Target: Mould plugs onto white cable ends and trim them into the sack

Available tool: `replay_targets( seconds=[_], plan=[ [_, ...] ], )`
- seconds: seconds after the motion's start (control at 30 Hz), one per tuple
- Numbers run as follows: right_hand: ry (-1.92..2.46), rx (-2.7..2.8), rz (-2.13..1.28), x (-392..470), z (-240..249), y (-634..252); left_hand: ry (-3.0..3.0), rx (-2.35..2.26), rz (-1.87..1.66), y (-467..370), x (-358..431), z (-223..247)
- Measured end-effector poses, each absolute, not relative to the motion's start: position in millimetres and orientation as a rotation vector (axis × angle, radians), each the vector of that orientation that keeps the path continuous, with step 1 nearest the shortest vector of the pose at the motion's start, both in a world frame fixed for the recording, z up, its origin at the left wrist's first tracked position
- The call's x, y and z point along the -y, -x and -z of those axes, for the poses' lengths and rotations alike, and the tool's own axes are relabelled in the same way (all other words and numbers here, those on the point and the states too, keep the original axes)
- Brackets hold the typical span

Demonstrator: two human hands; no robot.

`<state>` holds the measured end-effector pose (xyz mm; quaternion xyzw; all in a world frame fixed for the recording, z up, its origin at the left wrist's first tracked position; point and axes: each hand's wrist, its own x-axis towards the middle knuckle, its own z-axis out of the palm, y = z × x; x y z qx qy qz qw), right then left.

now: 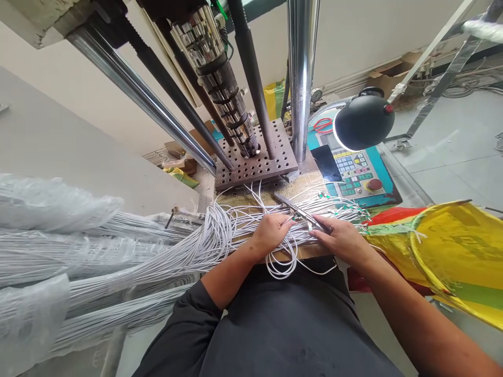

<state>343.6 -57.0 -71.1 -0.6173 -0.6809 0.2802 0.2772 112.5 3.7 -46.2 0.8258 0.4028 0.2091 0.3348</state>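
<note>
My left hand (272,232) is closed, its thumb and fingers pinching a white cable close to its green-marked end. Loops of white cable (283,269) hang below it over the bench edge. My right hand (341,238) grips a long, flat, dark metal tool (293,204), which slants up to the left over the wires; its exact kind is unclear. Both hands are close together, above a spread of thin white cables (251,222) with green marks at their right ends. Fingertips of both hands are partly hidden.
Behind the hands stands a perforated metal plate (281,152) with a segmented shaft (231,104) and steel columns (301,78). A control panel (353,170), red scissors (323,124) and a black lamp (365,120) are at right. Bundled cables (129,272) extend left; a yellow bag (459,251) stands right.
</note>
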Motion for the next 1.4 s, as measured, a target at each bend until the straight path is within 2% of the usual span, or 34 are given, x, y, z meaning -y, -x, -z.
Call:
replay_targets(
  seconds=[0.33,0.5,0.87,1.17,1.4],
  plan=[
    [1.674,1.846,-0.739,57,75,-344,-2.436,-0.940,-0.150,-111,-13,45],
    [1.688,1.856,-0.755,58,75,-344,-2.438,-0.979,-0.079,-113,-16,38],
    [1.721,1.901,-0.765,58,64,-342,-2.469,-1.065,-0.182,-113,-14,53],
    [2.268,2.067,-0.481,49,38,-316,-2.482,-1.138,-0.212,-117,-7,60],
    [2.298,2.155,-0.420,41,41,-313,-2.167,-1.154,-0.416,-113,-19,56]
  ],
)
